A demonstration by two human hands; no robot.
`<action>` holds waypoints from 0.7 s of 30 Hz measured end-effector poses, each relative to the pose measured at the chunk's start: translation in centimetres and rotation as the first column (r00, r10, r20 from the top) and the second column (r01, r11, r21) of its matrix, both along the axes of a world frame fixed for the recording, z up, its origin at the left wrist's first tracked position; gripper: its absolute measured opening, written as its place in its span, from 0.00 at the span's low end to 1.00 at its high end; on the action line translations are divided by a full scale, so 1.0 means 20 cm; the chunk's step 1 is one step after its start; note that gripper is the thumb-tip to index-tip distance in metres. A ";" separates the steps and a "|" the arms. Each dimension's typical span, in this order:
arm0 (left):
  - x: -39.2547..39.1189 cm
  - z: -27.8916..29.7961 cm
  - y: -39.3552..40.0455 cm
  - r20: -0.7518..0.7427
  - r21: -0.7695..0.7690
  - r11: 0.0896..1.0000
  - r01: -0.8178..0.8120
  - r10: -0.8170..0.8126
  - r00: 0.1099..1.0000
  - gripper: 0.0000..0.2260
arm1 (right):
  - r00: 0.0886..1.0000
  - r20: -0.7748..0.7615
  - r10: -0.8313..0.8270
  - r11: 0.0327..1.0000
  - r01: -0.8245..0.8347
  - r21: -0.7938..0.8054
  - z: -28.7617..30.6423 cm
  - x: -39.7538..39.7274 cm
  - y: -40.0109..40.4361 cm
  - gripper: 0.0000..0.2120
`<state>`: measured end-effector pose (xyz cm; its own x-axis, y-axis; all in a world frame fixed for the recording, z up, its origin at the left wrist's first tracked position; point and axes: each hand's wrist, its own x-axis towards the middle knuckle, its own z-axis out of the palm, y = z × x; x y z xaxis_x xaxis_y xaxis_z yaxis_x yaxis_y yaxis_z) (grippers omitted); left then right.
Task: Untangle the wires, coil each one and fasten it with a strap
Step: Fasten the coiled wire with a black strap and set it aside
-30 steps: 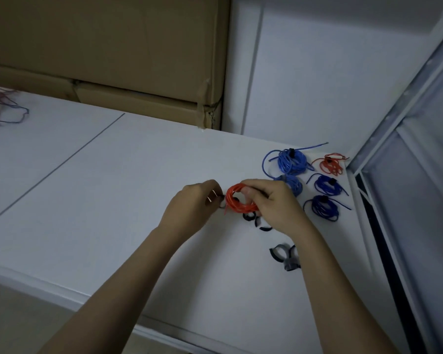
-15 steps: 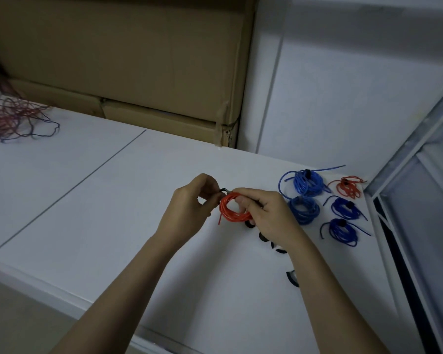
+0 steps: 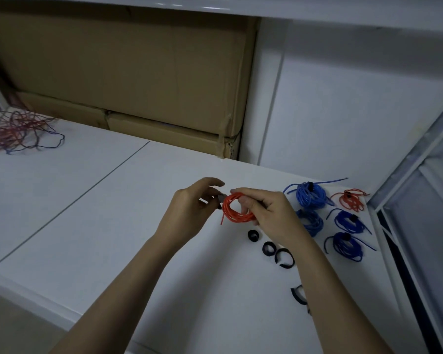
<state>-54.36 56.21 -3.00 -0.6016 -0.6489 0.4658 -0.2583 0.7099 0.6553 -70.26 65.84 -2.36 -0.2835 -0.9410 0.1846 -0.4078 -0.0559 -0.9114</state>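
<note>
above the white tabletop [image 3: 87, 226], mid-frame, both hands meet on one small orange wire coil [image 3: 237, 208]. right hand [image 3: 271, 215] pinches the coil's right side, thumb & fingers curled round the loops, coil held just off the surface w/ a short loose end hanging down at its lower left. left hand [image 3: 192, 208] is at the coil's left edge, fingers curled, pinching a small dark strap piece [image 3: 220, 199] right against the wire; can't tell if the strap is wrapped round the loops or only touching them.

just below the coil, on the table, three black curled strap rings [image 3: 267, 247] lie in a slanting row, apart from each other. nearer the table's front, partly hidden by the right forearm, one more black curled strap [image 3: 298, 295].

right of the hands, near the table's far right corner: big bright-blue wire bundle [image 3: 311, 195] w/ a dark strap on top & a loose end pointing right; beside it a small red wire bundle [image 3: 351, 201], also strapped. in front of those, a lighter blue wire coil [image 3: 311, 222] partly behind the right hand, then two dark-blue strapped wire bundles [image 3: 348, 232], one in front of the other.

far left, well apart from all that, a loose tangle of red and dark wires [image 3: 16, 131] sprawls on the table. behind the table, brown cardboard boxes [image 3: 128, 80] stand against the wall; white wall panel [image 3: 343, 111] to the right of them, a pale metal frame [image 3: 420, 200] along the right edge.
</note>
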 end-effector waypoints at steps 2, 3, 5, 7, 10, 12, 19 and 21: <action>-0.01 0.01 -0.01 0.011 0.035 0.999 -0.029 0.028 1.000 0.09 | 1.000 -0.009 0.023 1.000 -0.023 0.021 0.00 0.00 -0.02 0.12; -0.02 0.01 -0.02 0.021 0.045 0.998 -0.038 0.037 0.999 0.08 | 0.999 -0.015 0.037 0.999 -0.036 0.031 0.00 0.00 -0.02 0.13; -0.03 0.01 -0.04 0.036 0.047 0.998 -0.051 0.049 0.998 0.06 | 0.997 -0.022 0.068 0.997 -0.066 0.047 0.01 0.00 -0.03 0.14; -0.04 0.01 -0.05 0.033 0.057 0.996 -0.063 0.062 0.998 0.05 | 0.994 -0.049 0.094 0.994 -0.091 0.055 0.02 0.01 -0.03 0.16; -0.06 0.00 -0.06 0.010 0.099 0.992 -0.074 0.073 0.997 0.04 | 0.991 -0.101 0.086 0.996 -0.081 0.045 0.02 -0.01 -0.02 0.17; -0.07 -0.01 -0.08 -0.005 0.116 0.991 -0.070 0.071 0.997 0.02 | 0.990 -0.115 0.086 0.995 -0.081 0.051 0.01 -0.02 -0.02 0.15; -0.09 0.00 -0.09 -0.042 0.031 0.998 -0.053 0.054 0.998 0.04 | 0.995 -0.050 0.081 0.994 -0.077 0.081 -0.04 0.00 -0.06 0.12; -0.09 0.00 -0.10 -0.049 -0.015 0.999 -0.051 0.050 0.998 0.05 | 1.000 -0.029 0.008 1.000 -0.007 0.020 -0.04 0.00 -0.06 0.11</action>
<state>-56.22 54.23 -3.03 -0.5445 -0.6699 0.5047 -0.2618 0.7074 0.6565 -70.25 64.60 -3.18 -0.2713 -0.9467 0.1738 -0.4336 -0.0410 -0.9002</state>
